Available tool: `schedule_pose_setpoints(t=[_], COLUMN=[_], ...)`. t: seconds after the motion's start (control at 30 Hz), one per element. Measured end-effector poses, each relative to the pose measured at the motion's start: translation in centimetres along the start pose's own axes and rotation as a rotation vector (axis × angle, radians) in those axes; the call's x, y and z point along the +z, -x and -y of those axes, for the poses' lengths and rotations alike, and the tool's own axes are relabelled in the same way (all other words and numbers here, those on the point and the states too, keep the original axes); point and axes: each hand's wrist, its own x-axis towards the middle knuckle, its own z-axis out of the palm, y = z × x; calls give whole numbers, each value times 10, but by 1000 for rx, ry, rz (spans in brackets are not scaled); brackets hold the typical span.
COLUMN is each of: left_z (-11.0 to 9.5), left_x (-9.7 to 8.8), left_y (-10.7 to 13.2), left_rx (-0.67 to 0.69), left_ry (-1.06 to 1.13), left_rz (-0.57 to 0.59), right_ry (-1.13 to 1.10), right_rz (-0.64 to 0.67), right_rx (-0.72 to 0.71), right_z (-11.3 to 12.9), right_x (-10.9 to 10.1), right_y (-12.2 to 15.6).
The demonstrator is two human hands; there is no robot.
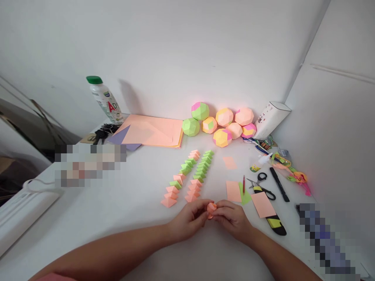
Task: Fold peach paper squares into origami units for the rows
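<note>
A small folded piece of orange-pink paper is pinched between both hands near the front of the table. My left hand grips its left side, fingers closed. On its right edge the thumb and fingers of my right hand are closed too. Just beyond the hands lie two rows of folded paper units, a left row mixing pink and green and a right row green at the far end, pink at the near end. Flat pink paper pieces lie to the right, beside a green piece.
Several faceted paper balls sit against the wall. Scissors, a yellow-black cutter, a black pen and a glue bottle are on the right. Stacked coloured sheets and a white bottle stand back left.
</note>
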Motion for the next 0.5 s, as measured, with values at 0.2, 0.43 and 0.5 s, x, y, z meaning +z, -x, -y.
schedule_pose_setpoints(t=[0.2, 0.43, 0.5], left_z=[-6, 4, 9], left_x=[0, 2, 2], left_y=[1, 4, 3], left_rx=[51, 75, 77], left_ry=[-62, -110, -93], left_rz=[42, 23, -12], right_ry=[-214, -494, -581], right_rz=[25, -1, -24], right_rx=[266, 559, 614], right_z=[8, 9, 7], right_x=[0, 4, 6], right_y=[-5, 0, 2])
